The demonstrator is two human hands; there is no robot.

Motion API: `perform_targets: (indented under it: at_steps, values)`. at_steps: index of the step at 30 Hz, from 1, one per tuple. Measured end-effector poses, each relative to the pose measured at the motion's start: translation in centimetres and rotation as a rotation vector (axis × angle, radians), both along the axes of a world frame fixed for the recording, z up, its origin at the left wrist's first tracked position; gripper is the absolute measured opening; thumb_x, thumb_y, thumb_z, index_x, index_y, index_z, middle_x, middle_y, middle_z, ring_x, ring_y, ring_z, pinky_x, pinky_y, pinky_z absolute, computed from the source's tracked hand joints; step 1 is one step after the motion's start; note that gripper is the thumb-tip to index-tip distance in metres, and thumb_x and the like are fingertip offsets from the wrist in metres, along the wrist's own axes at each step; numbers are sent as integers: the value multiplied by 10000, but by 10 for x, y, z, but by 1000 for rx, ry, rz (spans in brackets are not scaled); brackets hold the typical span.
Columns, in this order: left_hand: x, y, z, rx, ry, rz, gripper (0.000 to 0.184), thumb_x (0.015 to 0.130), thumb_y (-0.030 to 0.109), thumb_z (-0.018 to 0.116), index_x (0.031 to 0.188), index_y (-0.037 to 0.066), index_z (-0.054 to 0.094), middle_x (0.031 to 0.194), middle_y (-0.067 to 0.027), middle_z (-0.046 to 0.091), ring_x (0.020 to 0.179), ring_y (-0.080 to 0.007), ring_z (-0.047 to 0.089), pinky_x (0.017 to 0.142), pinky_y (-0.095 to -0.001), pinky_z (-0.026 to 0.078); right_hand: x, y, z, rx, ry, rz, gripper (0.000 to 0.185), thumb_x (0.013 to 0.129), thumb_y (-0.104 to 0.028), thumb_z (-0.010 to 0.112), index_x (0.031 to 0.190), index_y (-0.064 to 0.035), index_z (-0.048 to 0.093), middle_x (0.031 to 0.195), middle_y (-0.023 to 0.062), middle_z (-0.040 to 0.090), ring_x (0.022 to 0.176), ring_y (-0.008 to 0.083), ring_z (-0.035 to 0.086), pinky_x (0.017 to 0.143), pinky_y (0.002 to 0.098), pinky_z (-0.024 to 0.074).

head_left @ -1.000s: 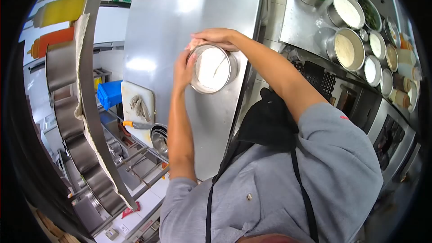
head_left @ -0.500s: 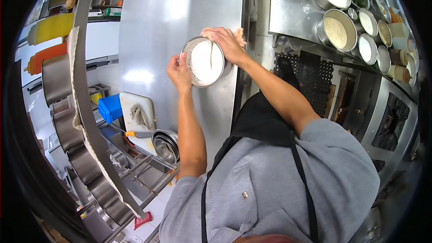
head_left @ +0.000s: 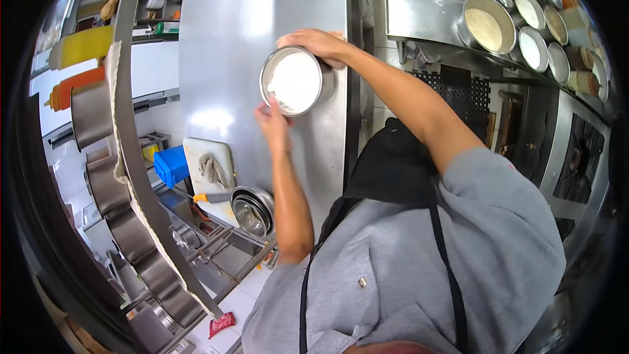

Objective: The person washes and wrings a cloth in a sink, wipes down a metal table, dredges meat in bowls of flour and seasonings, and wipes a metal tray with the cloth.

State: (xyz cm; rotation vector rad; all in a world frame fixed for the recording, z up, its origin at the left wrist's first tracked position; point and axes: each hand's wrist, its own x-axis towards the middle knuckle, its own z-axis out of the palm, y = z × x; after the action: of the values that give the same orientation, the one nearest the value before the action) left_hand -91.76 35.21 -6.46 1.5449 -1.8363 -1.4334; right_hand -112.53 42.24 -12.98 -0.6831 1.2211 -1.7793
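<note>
Held at steel worktable, already filled, uncovered, not yet released: round steel pot of white contents, left hand fingers pinching near rim, right hand fingers curled over pinkish cloth against far wall.

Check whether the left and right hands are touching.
Apart. In the head view, the metal pot separates the left hand at its near rim from the right hand at its far side.

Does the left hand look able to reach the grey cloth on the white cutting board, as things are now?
Probably yes: nothing seems to stand between the left hand, at the rim of the metal pot, and the grey cloth, which lies uncovered on the white cutting board.
</note>
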Motion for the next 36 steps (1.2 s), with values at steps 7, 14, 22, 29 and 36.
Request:
perform_targets:
  at_steps: [7,14,22,29,36]
  values:
    - [-26,-71,-28,-336,187,-449,228,965,185,604,919,-37,628,815,-33,609,742,-86,516,670,-247,442,6,-14,-9,-211,-16,213,387,1025,-332,443,1182,-32,630,1253,101,587,1195,207,511,1061,317,363]
    - [-82,-58,-52,-498,193,-32,177,969,135,556,892,-25,560,806,-71,587,700,-144,529,655,-287,451,63,62,-11,236,487,-715,217,1013,-200,441,1124,-45,545,1028,181,589,1003,358,522,901,443,426]
    - [-230,-70,-46,232,536,-41,337,983,248,550,1125,-28,419,951,-165,585,805,-273,617,707,-401,539,57,204,-39,351,405,-382,255,1016,-227,430,971,3,532,977,226,577,980,392,560,858,451,439]
    - [-336,79,-69,400,382,-567,346,933,234,620,1091,-65,547,1029,-221,603,815,-312,679,702,-366,580,52,328,-59,557,272,-640,299,1011,-260,451,1038,12,571,995,215,638,947,365,629,837,408,491]
    - [-445,145,-117,539,194,-441,370,911,117,606,1138,-153,495,1099,-260,529,812,-327,642,685,-383,636,45,369,-55,682,147,-830,309,1006,-278,476,999,11,584,906,194,646,869,278,651,766,362,482]
